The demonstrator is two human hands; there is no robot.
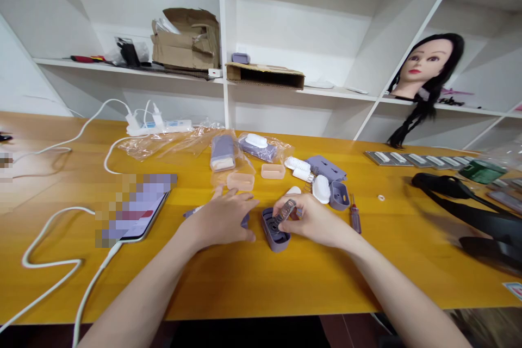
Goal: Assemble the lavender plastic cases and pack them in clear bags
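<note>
Head view: right hand [312,220] pinches a tilted spring [287,207] between its fingers, over an open purple case [278,244] on the table [326,288].
Left hand [222,217], fingers loosely spread, partly covers a purple part [245,221]; its grip cannot be told. Beyond lie peach trays [240,181], then bagged purple pieces [222,149].

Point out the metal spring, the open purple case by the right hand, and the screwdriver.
Metal spring [287,209]: head view, on its coils.
Open purple case [279,246]: head view, on its near outer wall.
Screwdriver [355,221]: head view, on its handle.
</note>
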